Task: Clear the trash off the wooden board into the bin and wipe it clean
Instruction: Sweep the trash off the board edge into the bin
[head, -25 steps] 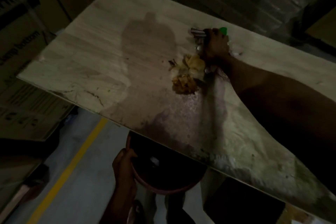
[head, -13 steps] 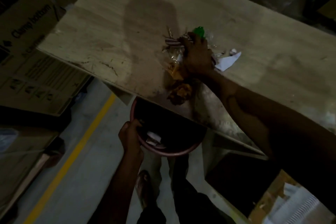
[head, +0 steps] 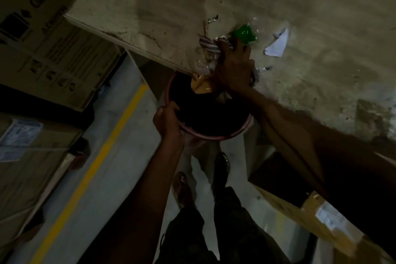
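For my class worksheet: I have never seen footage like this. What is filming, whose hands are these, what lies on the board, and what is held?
One camera, worn on a person's head, looks down at their own bare hands; no machine is involved. The left hand grips the rim of a pink bin held below the edge of the wooden board. The right hand presses on a pile of wrappers there. A green wrapper and a white paper scrap lie further in.

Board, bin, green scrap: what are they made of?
Board: looks like wood or plywood, with a matte, pale, faintly grained face that is stained and dusty. Bin: probably plastic, with a smooth pinkish rolled rim. Green scrap: likely thin plastic film, glossy and crinkled, but the light is too dim to be sure.
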